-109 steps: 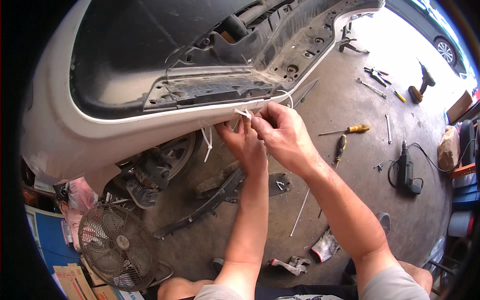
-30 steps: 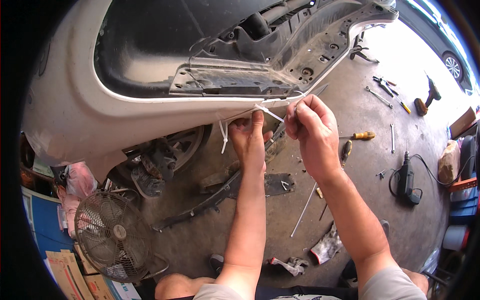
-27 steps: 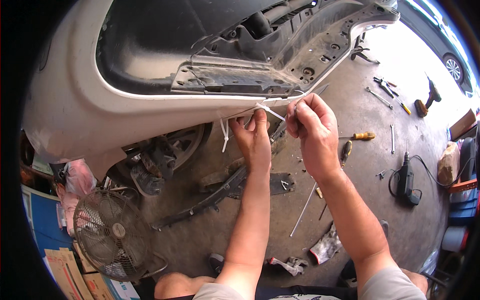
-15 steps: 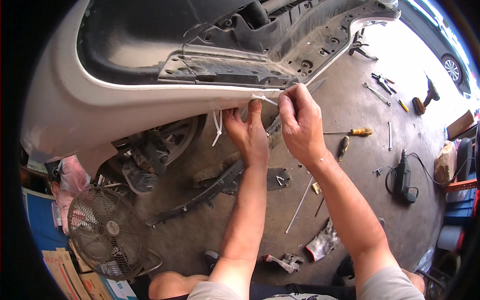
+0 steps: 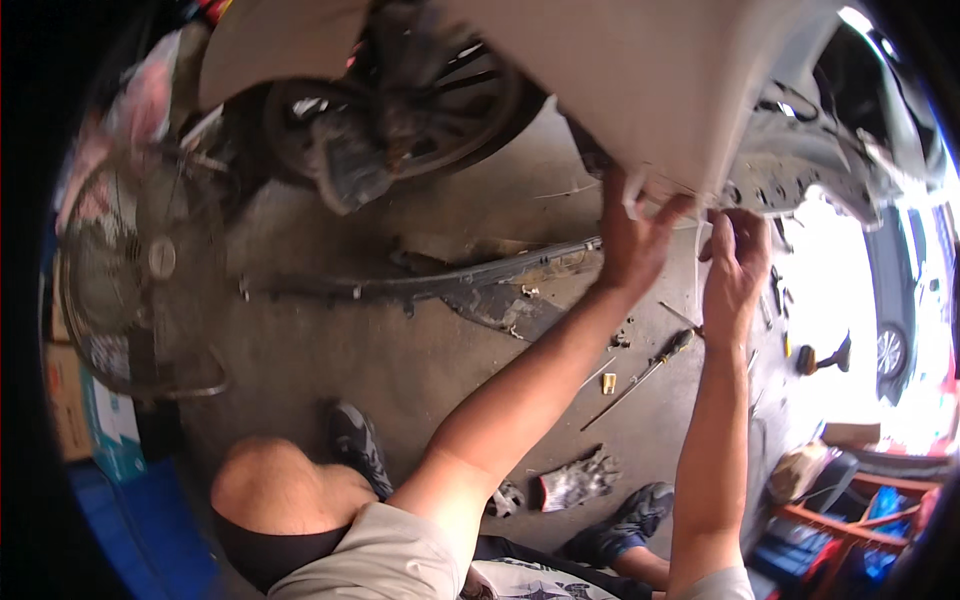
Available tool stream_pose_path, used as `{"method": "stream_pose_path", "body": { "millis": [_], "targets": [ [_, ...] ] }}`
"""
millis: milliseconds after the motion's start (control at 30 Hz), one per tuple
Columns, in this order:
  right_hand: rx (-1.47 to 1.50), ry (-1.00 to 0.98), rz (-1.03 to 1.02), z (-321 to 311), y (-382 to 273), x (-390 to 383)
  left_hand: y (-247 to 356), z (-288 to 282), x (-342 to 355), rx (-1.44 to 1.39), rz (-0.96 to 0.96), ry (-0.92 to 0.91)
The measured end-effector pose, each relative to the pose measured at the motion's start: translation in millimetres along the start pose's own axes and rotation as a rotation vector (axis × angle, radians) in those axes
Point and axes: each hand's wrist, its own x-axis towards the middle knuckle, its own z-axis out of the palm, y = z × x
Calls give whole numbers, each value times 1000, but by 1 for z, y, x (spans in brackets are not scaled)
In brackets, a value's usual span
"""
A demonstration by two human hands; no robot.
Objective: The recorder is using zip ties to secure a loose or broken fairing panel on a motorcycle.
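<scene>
Under the lower edge of a pale car body panel [image 5: 660, 90], my left hand [image 5: 637, 245] is raised with its thumb and fingers closed on that edge. A white cable tie [image 5: 632, 192] loops at the panel beside my left fingers. Another white cable tie [image 5: 698, 265] hangs down between my two hands, its upper part at the panel's corner. My right hand [image 5: 737, 265] is just right of this tie, fingers bent inward at the edge. Blur and the fingers themselves hide what the right fingertips grip.
A wheel [image 5: 400, 125] stands behind the panel, and a long black trim strip [image 5: 430, 284] lies on the floor. Nearer are a screwdriver [image 5: 680, 342] and a work glove [image 5: 582, 478]. A fan [image 5: 160, 258] stands left; a cordless drill [image 5: 825, 357] lies right.
The view has swung, so the panel and both hands now appear farther right. The cable tie's tail, earlier pulled toward my right hand, now hangs downward.
</scene>
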Motion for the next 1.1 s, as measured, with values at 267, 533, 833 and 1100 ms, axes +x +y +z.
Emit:
{"method": "stream_pose_path", "body": {
  "millis": [267,533,833,1100],
  "targets": [
    [-245,-299,335,4,-14,10,-1,-18,-5,285,-16,33],
    [456,-286,733,26,2,21,21,-16,-2,139,-249,99],
    [368,32,830,50,-31,21,-53,-66,-15,316,-517,235],
    [303,-108,778,32,-16,25,-76,-62,24,-150,-800,96]
  ]
}}
